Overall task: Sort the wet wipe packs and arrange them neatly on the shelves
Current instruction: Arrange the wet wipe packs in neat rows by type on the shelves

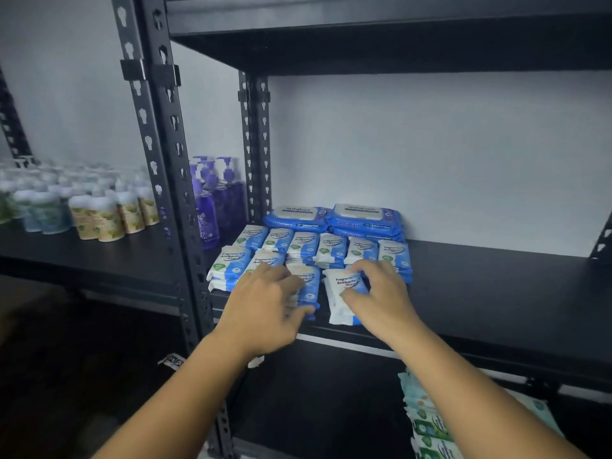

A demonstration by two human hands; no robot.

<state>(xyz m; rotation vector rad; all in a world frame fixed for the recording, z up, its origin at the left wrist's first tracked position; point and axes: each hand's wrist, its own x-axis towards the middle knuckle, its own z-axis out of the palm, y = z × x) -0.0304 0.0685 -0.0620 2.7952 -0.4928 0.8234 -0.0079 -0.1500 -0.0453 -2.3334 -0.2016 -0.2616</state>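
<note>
Left hand point(265, 303): your fingers lie curled over the top of a blue-and-white pack point(307, 284) at the shelf's front edge, and your thumb hooks under its near end. That is a grip, not a flat rest.

Right hand point(381, 294): your thumb presses on the face of the mostly white pack point(341, 301), and your arched fingers reach over its far end. The pack is held between them and lies tilted, its near corner just past the shelf lip. The two held packs sit side by side and close; I cannot tell if they touch.

Behind your hands, the small antibacterial packs point(331, 248) stand in tight rows, stacked, edges touching. Two stacks of large antabax packs point(364, 216) lie flat behind them, against the back wall.

All of this is on the left part of the black shelf point(496, 286).

A perforated upright post point(165, 154) stands left of the packs. Beyond it are purple pump bottles point(217, 197), then a blurred group of small capped bottles point(99, 213) on the neighbouring shelf.

Below right, on the lower level, green-and-white packs point(430, 425) lie in a loose pile, partly hidden by your right forearm.
</note>
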